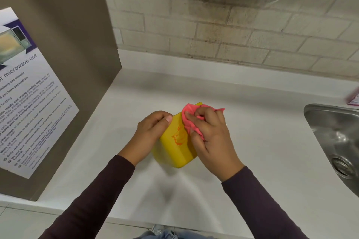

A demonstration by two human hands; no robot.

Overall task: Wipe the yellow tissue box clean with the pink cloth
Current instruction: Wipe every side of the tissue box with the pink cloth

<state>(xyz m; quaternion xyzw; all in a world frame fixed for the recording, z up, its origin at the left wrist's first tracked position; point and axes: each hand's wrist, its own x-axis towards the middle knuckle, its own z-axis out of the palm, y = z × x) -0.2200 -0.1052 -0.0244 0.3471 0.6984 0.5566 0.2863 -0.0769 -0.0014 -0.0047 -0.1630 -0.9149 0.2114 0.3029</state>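
Observation:
The yellow tissue box (175,146) is held tilted above the white counter (262,141), an orange drawing on the face turned toward me. My left hand (150,134) grips its left side, thumb on the top edge. My right hand (208,137) is closed on the bunched pink cloth (189,120) and presses it against the box's upper right part. A tail of the cloth sticks out to the right behind my fingers.
A brown panel (64,48) with a microwave-use notice (25,99) stands on the left. A steel sink (338,141) lies at the right edge, a small pink packet (353,99) behind it. A brick wall (223,31) runs along the back.

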